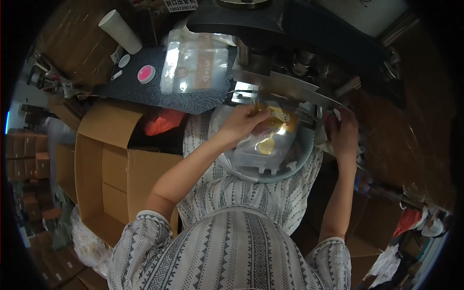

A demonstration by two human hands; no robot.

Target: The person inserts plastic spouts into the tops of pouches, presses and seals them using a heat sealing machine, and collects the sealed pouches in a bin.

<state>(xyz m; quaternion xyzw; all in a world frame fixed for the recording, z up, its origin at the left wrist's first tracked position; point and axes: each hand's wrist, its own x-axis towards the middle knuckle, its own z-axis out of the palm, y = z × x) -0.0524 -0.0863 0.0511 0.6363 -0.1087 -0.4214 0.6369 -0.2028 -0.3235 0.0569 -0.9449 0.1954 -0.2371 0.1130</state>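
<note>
My left hand (244, 124) pinches the upper part of a clear plastic pouch (266, 145) with a yellow print, over a round basin (304, 150) on my lap. At the right, my right hand (344, 131) has its fingers curled beside the machine's edge, close to some small pale pieces; what it grips is hard to make out. Just above both hands is a metal machine (285, 82) with a flat plate. More clear printed pouches (193, 67) lie stacked on a grey-blue cloth (193, 100) to the left of the machine.
An open cardboard box (113, 164) stands at my left, with a red bag (164, 121) near it. A pink round tin (146, 74) and a white cup (120, 31) are at the upper left. Another box (369, 222) is at the lower right.
</note>
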